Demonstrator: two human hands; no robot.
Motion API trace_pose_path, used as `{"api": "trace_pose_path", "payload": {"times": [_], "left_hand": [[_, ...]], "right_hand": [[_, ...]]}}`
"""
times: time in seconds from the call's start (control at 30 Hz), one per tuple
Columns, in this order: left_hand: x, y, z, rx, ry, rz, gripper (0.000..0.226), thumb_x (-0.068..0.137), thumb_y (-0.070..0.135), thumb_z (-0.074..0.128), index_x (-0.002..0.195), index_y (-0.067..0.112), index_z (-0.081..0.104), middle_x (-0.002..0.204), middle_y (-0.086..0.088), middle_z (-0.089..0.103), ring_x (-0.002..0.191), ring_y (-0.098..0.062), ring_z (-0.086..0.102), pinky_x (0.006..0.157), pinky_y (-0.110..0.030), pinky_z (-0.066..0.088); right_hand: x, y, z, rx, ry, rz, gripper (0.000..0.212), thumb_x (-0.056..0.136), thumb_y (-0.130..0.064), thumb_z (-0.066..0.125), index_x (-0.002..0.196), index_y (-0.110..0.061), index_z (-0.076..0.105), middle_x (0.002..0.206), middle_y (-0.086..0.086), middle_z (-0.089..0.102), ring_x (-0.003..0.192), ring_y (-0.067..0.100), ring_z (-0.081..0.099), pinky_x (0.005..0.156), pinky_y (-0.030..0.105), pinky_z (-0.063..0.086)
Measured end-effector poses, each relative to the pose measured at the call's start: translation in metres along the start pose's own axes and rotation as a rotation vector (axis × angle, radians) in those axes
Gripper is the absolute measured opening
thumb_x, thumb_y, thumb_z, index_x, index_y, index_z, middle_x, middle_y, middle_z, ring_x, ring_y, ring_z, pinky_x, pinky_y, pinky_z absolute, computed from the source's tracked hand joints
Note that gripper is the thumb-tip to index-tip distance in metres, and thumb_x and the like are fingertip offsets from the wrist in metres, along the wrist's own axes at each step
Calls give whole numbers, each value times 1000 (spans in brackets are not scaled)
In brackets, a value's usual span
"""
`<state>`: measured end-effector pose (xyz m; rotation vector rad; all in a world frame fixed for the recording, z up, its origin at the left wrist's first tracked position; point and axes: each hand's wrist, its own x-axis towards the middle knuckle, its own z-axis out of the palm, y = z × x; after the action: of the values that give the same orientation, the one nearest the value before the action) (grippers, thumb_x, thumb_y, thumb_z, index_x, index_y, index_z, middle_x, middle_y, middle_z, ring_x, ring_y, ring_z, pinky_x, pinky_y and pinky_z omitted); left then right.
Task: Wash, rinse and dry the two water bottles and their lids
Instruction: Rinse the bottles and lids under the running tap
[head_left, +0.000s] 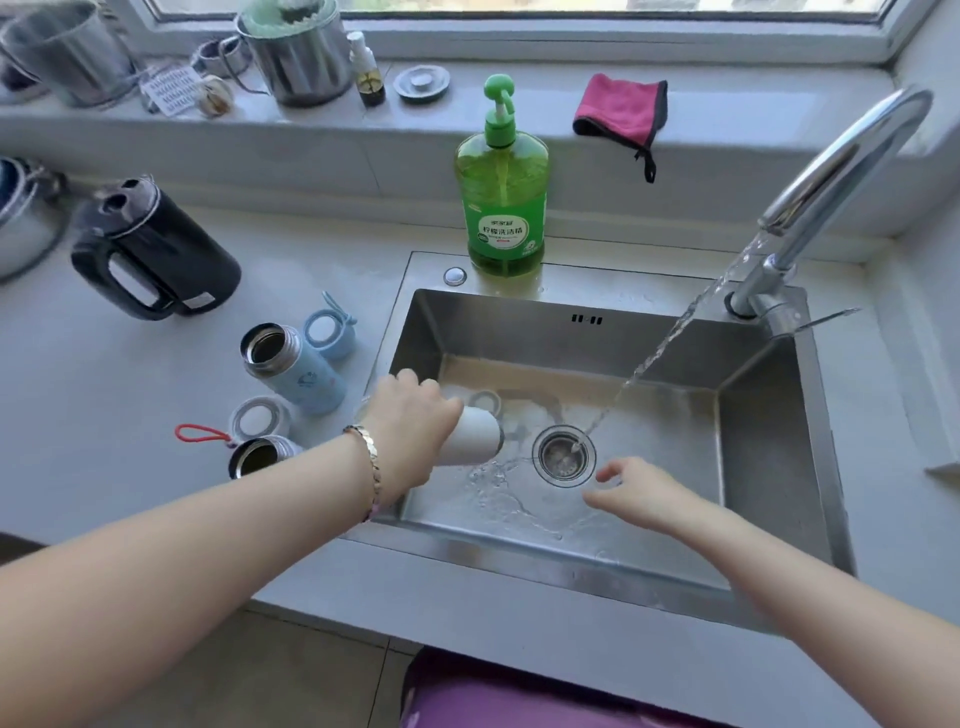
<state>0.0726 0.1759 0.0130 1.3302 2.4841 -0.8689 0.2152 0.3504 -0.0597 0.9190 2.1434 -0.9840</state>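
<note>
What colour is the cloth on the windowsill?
The cloth is pink with dark trim; head view.

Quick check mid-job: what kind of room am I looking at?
Most likely a home kitchen: a steel sink with a running tap, a green dish soap bottle behind it, and a dark kettle nearby.

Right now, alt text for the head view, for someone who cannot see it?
The left hand tips a white container sideways in the sink while the tap runs into the drain; the right hand hovers open nearby. An open blue bottle sits on the counter.

Three bottles (293, 366) (257, 457) (475, 434), three lids (330, 332) (260, 418) (485, 400)
</note>
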Motion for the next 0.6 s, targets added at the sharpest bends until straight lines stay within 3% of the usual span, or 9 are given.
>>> {"api": "trace_pose_path", "payload": {"times": [0.07,0.13,0.2,0.27,0.37,0.43,0.47,0.53,0.6], "left_hand": [[-13,-11,2,-43,-7,-21,45,80,27,64,120,22,44,114,-2,53,105,-24,49,69,-30,29],[-30,-26,12,-238,1,-114,51,75,34,65,122,29,45,113,3,55,105,-22,51,71,-29,33],[-52,-44,27,-633,73,-286,59,65,43,68,121,40,47,110,11,59,102,-17,54,73,-27,41],[-76,-61,39,-1057,201,-471,61,56,47,72,112,47,51,100,17,61,95,-12,58,76,-29,47],[-103,-85,56,-1497,523,-684,69,48,38,80,110,40,50,94,23,59,86,2,59,71,-17,46],[-116,-107,69,-1593,728,-818,78,43,41,81,112,36,47,98,23,55,89,4,56,73,-11,42],[-119,-118,77,-1591,793,-875,79,46,38,84,115,35,45,101,18,55,91,-1,56,77,-16,44],[-118,-142,99,-1557,837,-975,77,58,21,87,123,27,46,108,9,53,98,-12,52,83,-26,44],[-105,-166,122,-1543,831,-1044,72,65,9,83,126,20,47,109,6,52,99,-15,51,84,-28,42]], "right_hand": [[-2,-6,-1,-51,0,-22,42,86,-29,56,124,-12,54,100,3,60,84,17,51,72,21,36],[-2,-16,-1,-92,3,-54,40,86,-28,55,120,-8,56,105,8,64,82,19,53,69,23,37],[-4,-29,0,-126,12,-105,38,87,-28,55,120,-9,56,111,8,62,88,19,54,71,22,37],[-3,-43,1,-138,17,-153,32,87,-28,56,115,-13,58,103,4,59,88,18,53,71,21,37],[4,-63,6,-135,20,-209,11,84,-28,55,91,-19,57,86,-1,57,79,16,48,61,21,38],[11,-80,12,-133,9,-228,17,83,-30,56,98,-21,60,92,-1,63,82,16,53,65,21,40],[13,-89,14,-135,5,-226,25,84,-31,56,107,-21,61,102,0,65,85,15,56,70,21,40],[17,-107,20,-158,4,-223,33,84,-34,57,115,-22,59,109,1,65,85,14,59,75,22,43],[22,-125,27,-175,6,-224,34,84,-36,57,116,-23,59,104,-1,63,85,14,61,75,24,46]]}}
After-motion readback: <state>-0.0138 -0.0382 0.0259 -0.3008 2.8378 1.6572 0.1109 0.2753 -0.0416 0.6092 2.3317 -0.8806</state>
